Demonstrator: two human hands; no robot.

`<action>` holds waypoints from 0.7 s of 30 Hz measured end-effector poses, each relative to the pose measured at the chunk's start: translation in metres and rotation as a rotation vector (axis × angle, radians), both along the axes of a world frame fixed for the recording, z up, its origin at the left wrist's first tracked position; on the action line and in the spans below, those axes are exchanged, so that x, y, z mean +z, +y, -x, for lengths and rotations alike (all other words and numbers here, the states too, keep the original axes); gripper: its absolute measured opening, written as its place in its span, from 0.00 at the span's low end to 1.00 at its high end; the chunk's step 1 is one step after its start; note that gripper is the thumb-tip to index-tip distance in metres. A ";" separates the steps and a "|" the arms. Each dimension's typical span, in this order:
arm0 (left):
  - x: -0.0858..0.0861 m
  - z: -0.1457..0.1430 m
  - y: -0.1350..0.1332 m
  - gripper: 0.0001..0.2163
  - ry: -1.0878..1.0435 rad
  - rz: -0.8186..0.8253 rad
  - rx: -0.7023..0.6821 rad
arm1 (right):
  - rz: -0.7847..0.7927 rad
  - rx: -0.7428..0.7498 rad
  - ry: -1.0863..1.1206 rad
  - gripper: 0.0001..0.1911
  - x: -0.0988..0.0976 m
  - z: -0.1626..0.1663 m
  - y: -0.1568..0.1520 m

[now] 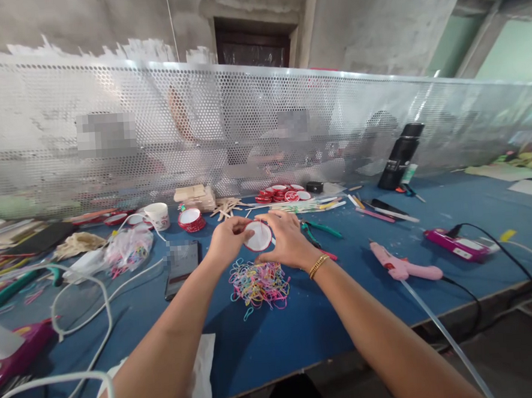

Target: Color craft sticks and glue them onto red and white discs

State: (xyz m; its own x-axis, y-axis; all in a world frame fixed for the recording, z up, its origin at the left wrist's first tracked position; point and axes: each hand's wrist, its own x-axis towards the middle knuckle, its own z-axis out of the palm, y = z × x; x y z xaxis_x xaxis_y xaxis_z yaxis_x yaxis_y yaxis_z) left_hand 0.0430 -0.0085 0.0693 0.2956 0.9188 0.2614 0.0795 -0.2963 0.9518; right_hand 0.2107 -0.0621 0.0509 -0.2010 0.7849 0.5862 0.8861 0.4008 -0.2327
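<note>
Between my two hands is a round white disc with a red rim, tilted up toward me above the blue table. My left hand pinches its left edge. My right hand, with a gold bracelet at the wrist, has its fingers around the disc's upper right edge. Just below lies a loose pile of coloured pear-shaped pins. Left of the pile, partly behind my left forearm, is a dark phone. Green-handled pliers lie beyond my right hand.
A pink glue gun with a clear glue stick lies right, its cord near the table edge. A black bottle stands behind. Stacked red-rimmed discs, a paper cup and white cables are left. A perforated metal screen borders the back.
</note>
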 end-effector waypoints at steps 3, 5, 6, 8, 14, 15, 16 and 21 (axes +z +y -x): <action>0.001 -0.001 -0.003 0.10 0.016 0.012 -0.032 | 0.001 0.011 0.000 0.47 -0.001 0.002 0.001; 0.002 -0.002 -0.004 0.10 0.037 0.007 -0.046 | 0.000 0.022 0.003 0.46 -0.001 0.002 0.001; 0.002 -0.002 -0.005 0.10 0.049 0.000 -0.046 | 0.000 0.027 0.006 0.45 -0.001 0.002 0.000; 0.003 -0.001 -0.005 0.10 0.073 -0.011 -0.041 | 0.002 0.031 0.011 0.44 -0.001 0.003 0.000; -0.001 0.000 -0.003 0.10 0.092 -0.007 -0.052 | 0.000 0.013 -0.019 0.43 -0.004 0.002 0.001; -0.002 0.000 -0.002 0.10 0.090 -0.010 -0.055 | 0.001 0.011 -0.021 0.43 -0.005 0.002 0.002; -0.002 0.001 -0.002 0.11 0.088 -0.016 -0.053 | 0.003 0.011 -0.021 0.43 -0.005 0.002 0.002; -0.004 0.002 -0.001 0.16 0.068 -0.027 -0.055 | 0.029 0.013 0.004 0.42 -0.003 0.003 0.002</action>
